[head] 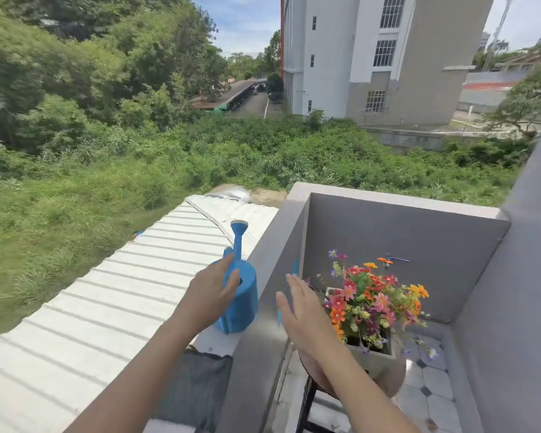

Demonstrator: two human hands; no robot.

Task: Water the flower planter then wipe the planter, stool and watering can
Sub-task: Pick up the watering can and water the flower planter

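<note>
A blue watering can stands on top of the balcony wall, spout pointing up and away. My left hand grips its top near the handle. My right hand hovers open to the right of the can, fingers spread, holding nothing. Right of that hand, a grey square planter full of orange, red, pink and purple flowers sits on a round stool with black legs. My right forearm hides part of the stool's seat.
A dark grey cloth hangs over the wall below the can. A blue tap sticks out of the far balcony wall behind the flowers. The balcony floor is tiled. Beyond the wall lie a white ribbed roof and greenery.
</note>
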